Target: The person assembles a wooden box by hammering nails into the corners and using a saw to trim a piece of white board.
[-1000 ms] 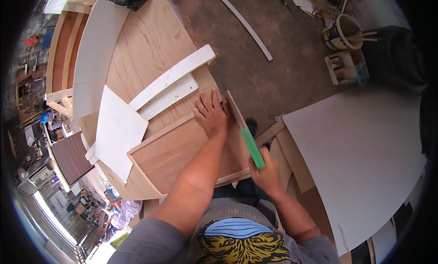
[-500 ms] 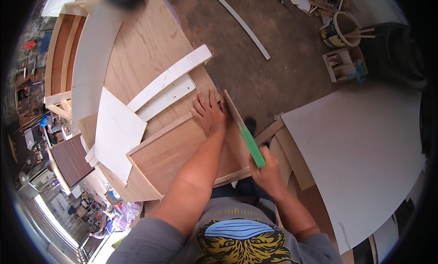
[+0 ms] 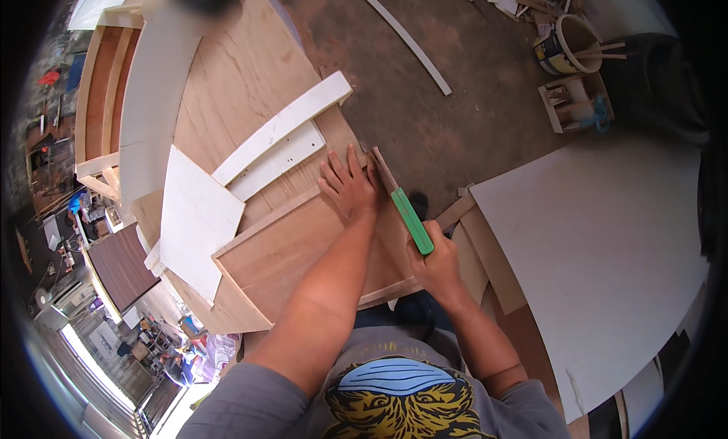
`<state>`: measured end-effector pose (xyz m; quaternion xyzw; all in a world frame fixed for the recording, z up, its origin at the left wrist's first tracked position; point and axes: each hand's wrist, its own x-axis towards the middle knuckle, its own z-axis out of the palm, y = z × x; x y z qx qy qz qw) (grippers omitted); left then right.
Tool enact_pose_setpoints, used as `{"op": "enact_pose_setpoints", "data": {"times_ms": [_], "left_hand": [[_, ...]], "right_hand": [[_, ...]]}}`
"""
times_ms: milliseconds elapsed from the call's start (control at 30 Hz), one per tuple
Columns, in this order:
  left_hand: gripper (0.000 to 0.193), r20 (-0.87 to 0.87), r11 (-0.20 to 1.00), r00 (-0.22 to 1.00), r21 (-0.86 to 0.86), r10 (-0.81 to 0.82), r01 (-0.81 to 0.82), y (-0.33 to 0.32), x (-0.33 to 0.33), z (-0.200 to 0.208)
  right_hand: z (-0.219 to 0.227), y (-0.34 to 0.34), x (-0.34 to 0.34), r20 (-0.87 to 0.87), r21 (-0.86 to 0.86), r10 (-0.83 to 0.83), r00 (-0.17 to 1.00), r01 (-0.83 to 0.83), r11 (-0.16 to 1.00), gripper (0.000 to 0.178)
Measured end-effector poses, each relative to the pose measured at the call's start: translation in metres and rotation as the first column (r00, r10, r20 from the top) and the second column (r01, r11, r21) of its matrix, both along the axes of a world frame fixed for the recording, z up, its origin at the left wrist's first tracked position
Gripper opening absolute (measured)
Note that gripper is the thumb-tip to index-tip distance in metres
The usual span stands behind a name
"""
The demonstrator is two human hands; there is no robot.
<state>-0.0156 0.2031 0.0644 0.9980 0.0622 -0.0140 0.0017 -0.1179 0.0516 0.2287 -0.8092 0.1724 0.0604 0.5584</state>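
Note:
My right hand (image 3: 437, 263) is wrapped round the rear of a green-handled saw (image 3: 412, 221). Its narrow brownish blade points away from me, along the right end of a shallow wooden frame panel (image 3: 284, 246). The blade's teeth are too small to make out. My left hand (image 3: 352, 189) lies on the panel's far right corner, fingers spread over the raised edge strip and holding nothing. Just beyond these fingers are a long white board (image 3: 284, 124) and a shorter white board with small holes (image 3: 280, 160).
The panel rests on a plywood worktop (image 3: 243, 67), with a white board piece (image 3: 199, 219) at its left. A large white sheet (image 3: 591, 264) stands at my right. Farther off are a bucket (image 3: 557, 56) holding sticks, a small wooden box (image 3: 557, 109) and a white strip (image 3: 402, 37) on the floor.
My right hand and the saw have moved a little away from me and to the left. My left hand stays pressed on the panel's corner.

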Motion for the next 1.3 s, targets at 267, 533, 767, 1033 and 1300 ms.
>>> {"op": "enact_pose_setpoints", "data": {"times_ms": [267,533,767,1033,1300], "left_hand": [[0.062,0.002,1.0,1.0,0.021,0.01,-0.01,0.0,-0.002,-0.003],[0.061,0.051,0.998,0.999,0.058,-0.01,0.007,0.003,-0.002,-0.01],[0.061,0.037,0.999,0.999,0.051,0.0,-0.002,0.005,-0.001,-0.006],[0.062,0.028,0.999,1.0,0.052,0.0,-0.001,0.006,0.002,-0.01],[0.06,0.049,0.999,0.999,0.03,-0.013,0.011,0.004,0.002,-0.007]], "right_hand": [[0.009,-0.008,-0.015,-0.014,-0.05,0.108,0.994,-0.108,0.993,0.026],[0.007,-0.009,-0.021,0.017,-0.045,0.079,0.997,-0.078,0.996,0.03],[0.027,-0.011,-0.048,0.044,-0.048,0.062,0.997,-0.06,0.997,0.029],[0.024,-0.009,-0.045,0.028,-0.062,0.074,0.997,-0.072,0.995,0.029],[0.01,-0.004,-0.033,0.042,-0.092,0.06,0.997,-0.056,0.994,0.029]]}}
